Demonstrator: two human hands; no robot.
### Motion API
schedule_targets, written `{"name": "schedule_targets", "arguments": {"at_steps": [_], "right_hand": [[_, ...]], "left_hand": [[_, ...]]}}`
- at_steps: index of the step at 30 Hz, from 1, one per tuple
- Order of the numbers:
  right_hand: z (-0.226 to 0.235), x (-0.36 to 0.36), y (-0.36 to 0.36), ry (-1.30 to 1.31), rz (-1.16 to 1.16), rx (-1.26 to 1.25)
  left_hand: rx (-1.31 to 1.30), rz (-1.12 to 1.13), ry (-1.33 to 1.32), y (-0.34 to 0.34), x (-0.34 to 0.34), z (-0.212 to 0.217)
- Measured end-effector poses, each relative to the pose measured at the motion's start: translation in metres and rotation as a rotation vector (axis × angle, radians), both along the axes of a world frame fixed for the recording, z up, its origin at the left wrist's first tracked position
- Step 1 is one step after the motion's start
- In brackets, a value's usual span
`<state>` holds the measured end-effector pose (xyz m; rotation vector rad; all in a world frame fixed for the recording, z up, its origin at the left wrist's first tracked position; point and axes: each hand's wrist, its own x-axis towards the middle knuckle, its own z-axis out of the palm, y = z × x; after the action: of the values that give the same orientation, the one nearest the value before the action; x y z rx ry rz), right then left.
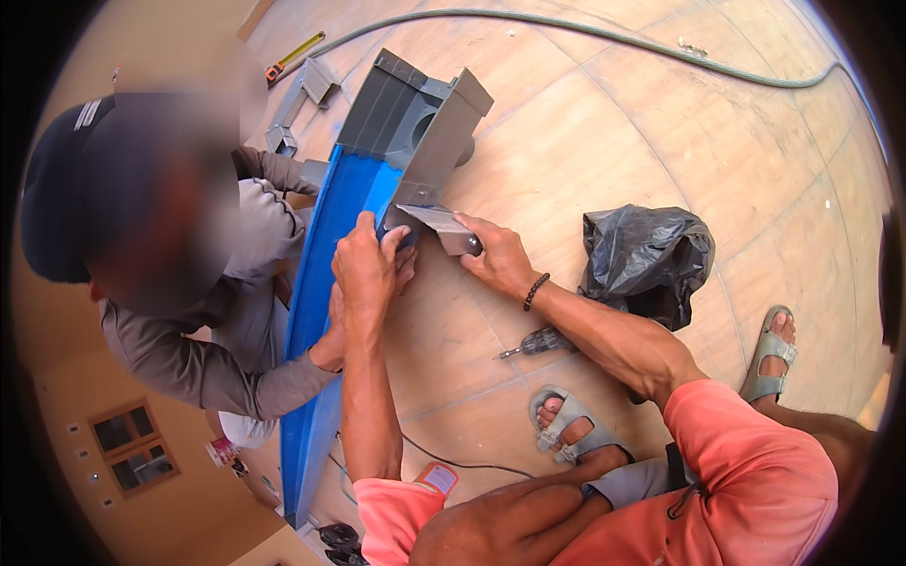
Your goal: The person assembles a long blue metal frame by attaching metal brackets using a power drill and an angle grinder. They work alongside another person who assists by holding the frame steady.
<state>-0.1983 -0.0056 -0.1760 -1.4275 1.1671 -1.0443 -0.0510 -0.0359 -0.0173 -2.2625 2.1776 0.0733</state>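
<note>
A long blue gutter (318,283) runs from near to far at left of centre. Fitted at its far end is a grey gutter box (401,118) with a round outlet. My left hand (366,264) has its fingers curled over the gutter's right edge, close to the box. In my right hand (497,253) is a short, bent grey gutter piece (442,226), pinched at its right end. The piece's left end meets the gutter's edge beside my left thumb. A co-worker's hand (330,335) touches the gutter, partly hidden by my left forearm.
The co-worker in a grey sleeve (189,354) crouches left of the gutter. A black plastic bag (651,259) and a drill (538,341) lie near my right forearm. Farther off are grey angled pieces (307,99), a tape measure (294,58) and a long hose (585,35).
</note>
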Motion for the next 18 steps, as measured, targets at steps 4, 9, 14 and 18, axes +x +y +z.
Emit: {"name": "schedule_targets", "arguments": {"at_steps": [4, 9, 14, 18], "right_hand": [[-0.004, 0.000, -0.001, 0.020, -0.005, -0.067], [-0.009, 0.005, 0.002, 0.068, 0.010, -0.066], [-0.010, 0.009, 0.004, 0.050, -0.019, -0.069], [-0.009, 0.010, 0.000, 0.053, -0.017, -0.090]], "left_hand": [[0.018, -0.006, 0.024, -0.002, 0.001, 0.000], [0.050, 0.017, -0.005, 0.000, -0.002, 0.000], [0.061, 0.003, -0.014, -0.004, 0.000, -0.002], [0.062, -0.016, -0.006, -0.005, 0.001, 0.001]]}}
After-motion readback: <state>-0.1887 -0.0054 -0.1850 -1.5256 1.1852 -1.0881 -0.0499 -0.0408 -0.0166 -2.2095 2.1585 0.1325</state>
